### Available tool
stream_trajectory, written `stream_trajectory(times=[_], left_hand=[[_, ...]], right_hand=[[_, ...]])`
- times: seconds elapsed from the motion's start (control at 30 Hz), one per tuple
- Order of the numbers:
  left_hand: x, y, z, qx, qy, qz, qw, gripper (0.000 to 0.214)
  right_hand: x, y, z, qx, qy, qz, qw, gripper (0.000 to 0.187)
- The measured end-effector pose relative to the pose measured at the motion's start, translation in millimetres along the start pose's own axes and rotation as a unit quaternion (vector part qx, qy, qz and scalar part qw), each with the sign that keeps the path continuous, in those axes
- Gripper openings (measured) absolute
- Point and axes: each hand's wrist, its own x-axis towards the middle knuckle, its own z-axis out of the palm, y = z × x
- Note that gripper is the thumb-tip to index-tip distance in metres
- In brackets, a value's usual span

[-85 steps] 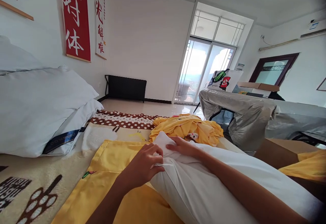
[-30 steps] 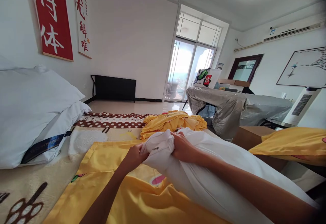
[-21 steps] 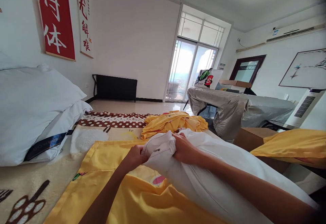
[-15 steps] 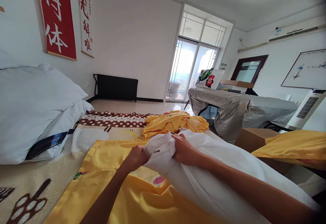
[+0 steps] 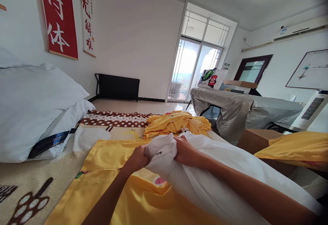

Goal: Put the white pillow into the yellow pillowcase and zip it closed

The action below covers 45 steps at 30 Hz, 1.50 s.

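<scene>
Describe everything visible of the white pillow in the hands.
The white pillow looks plump and soft, in smooth, plain fabric with creases. The left hand and right hand grip its bunched end, which bears a small dark mark, too small to identify. It slants from mid-picture toward the lower right, overlapping the yellow cloth in view. The right forearm hides part of it.

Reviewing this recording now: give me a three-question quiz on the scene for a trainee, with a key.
1. True or false: the left hand and right hand both grip the white pillow.
2. What colour is the cloth spread beneath the left forearm? A) brown B) yellow C) grey
3. Fill in: the crumpled yellow pile lies ___ the hands (nearer than / beyond).

Key: 1 true; 2 B; 3 beyond.
</scene>
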Motion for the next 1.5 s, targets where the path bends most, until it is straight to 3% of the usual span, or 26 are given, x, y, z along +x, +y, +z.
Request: stream_trajectory(times=[0.1, 0.23, 0.47, 0.77, 0.87, 1.13, 1.27, 1.5], left_hand=[[-2, 2, -6.3, 0.002, 0.023, 0.01, 1.0, 0.01], [-3, 5, -6.1, -0.002, 0.069, -0.004, 0.998, 0.018], [-1, 4, 4.6, -0.032, 0.046, 0.005, 0.998, 0.012], [4, -2, 17.1, 0.004, 0.057, 0.003, 0.998, 0.005], [4, -5, 12.8, -0.005, 0.028, 0.002, 1.0, 0.012], [-3, -10, -17.8, -0.085, -0.125, -0.014, 0.988, 0.025], [-6, -10, -11.6, -0.108, -0.154, -0.057, 0.98, 0.023], [-3, -10, -4.8, -0.211, -0.159, -0.028, 0.964, 0.022]], right_hand=[[0, 3, -5, -0.002, 0.011, 0.01, 1.0, 0.039], [0, 4, -11, 0.005, 0.022, 0.008, 1.0, 0.039], [-3, 0, -7, -0.002, 0.011, 0.009, 1.0, 0.033], [-3, -1, 4, -0.012, -0.008, 0.004, 1.0, 0.031], [-4, -3, 9, -0.013, -0.018, -0.018, 1.0, 0.029], [-1, 2, 10, -0.023, -0.014, -0.008, 1.0, 0.024], [-1, 1, 9, -0.021, -0.012, -0.011, 1.0, 0.024], [-2, 3, 6, -0.024, -0.013, 0.0, 1.0, 0.028]])
